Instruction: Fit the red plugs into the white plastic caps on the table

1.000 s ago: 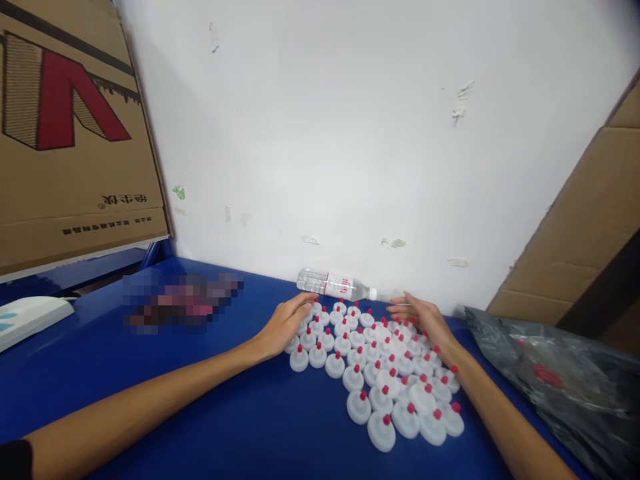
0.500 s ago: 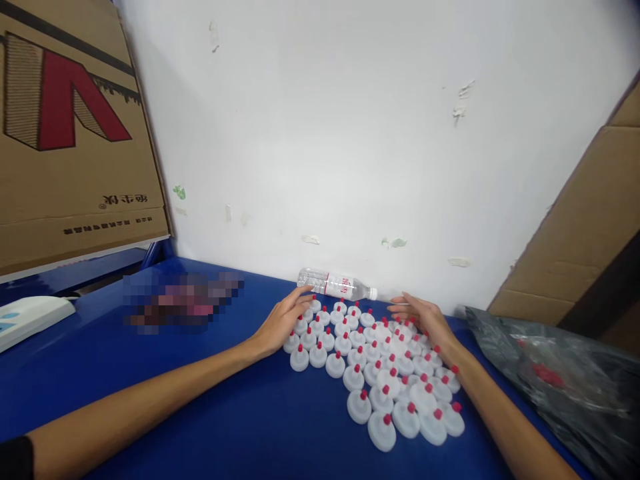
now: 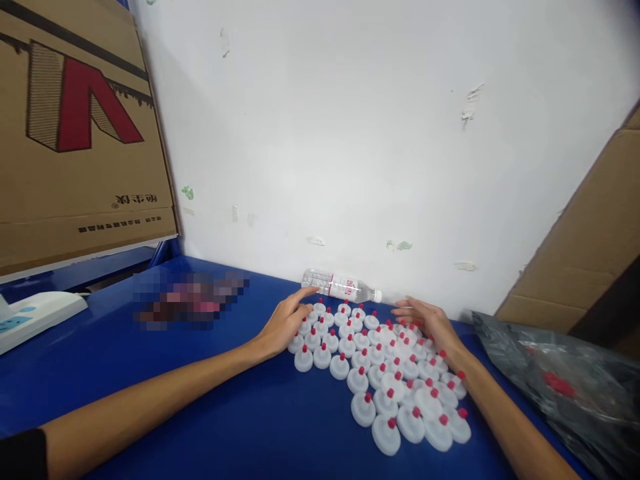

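Note:
Several round white plastic caps with red tips point(image 3: 357, 380) stand in a loose cluster on the blue table point(image 3: 210, 413). My left hand point(image 3: 287, 320) rests along the cluster's left edge, fingers stretched towards a clear plastic bottle point(image 3: 343, 287) that lies on its side against the wall. At the cluster's right back edge is my right hand point(image 3: 430, 320), its fingers extended and pointing left, near the bottle's white cap. Neither hand holds anything. Parts of the caps beside my right wrist are hidden.
A cardboard box point(image 3: 85, 187) stands at the left, above a white power strip point(image 3: 40, 317). Pixelated items point(image 3: 193, 300) lie on the table's left side. On the right are a grey plastic bag point(image 3: 565, 387) with red pieces showing and another sheet of cardboard point(image 3: 575, 233). A white wall point(image 3: 320, 133) closes off the back.
The whole view has shifted slightly, so everything appears a little further right. Both hands keep nearly the same place beside the white caps.

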`<state>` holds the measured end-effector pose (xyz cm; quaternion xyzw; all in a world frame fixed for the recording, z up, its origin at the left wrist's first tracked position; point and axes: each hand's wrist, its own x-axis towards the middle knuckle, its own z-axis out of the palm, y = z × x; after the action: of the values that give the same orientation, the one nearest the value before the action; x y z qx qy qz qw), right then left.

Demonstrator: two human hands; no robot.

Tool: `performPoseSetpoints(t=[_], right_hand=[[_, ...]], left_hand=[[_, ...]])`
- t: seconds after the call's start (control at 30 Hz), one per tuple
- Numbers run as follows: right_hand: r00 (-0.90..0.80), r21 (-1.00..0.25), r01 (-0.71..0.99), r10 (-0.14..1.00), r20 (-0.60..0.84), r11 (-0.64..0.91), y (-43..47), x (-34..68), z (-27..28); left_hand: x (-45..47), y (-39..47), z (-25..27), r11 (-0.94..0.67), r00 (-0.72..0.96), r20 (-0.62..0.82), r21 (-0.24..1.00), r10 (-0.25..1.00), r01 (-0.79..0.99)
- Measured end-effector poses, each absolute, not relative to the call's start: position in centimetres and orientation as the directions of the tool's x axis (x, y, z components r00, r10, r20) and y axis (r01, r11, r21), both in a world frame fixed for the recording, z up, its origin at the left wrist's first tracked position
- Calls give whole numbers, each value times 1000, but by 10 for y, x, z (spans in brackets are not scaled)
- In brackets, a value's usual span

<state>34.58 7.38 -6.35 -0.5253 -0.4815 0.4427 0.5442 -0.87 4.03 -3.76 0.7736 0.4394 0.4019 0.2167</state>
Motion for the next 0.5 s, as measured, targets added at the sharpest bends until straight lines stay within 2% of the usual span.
performPoseSetpoints(t=[0.07,0.17,0.27,0.37,0.43,0.5], right_hand=[[148,-998,34,987,59,54,74,346,-63],[146,-998,46,988,58,52,73,347,-64],[142,-998,42,988,55,50,74,348,-66],[137,-999,30,989,46,42,75,349,-67],[136,-999,24,990,41,38,77,349,-68],[139,-999,21,990,38,36,78,349,-68]], left_hand=[[-17,47,-26,-531,236,523,532,819,660],[-50,70,7,-443,136,557,465,819,766],[-111,97,44,-253,-17,530,433,848,865],[-181,109,69,12,-218,435,428,874,903],[-223,105,73,156,-301,306,421,903,894],[-255,95,69,220,-295,125,418,947,881]])
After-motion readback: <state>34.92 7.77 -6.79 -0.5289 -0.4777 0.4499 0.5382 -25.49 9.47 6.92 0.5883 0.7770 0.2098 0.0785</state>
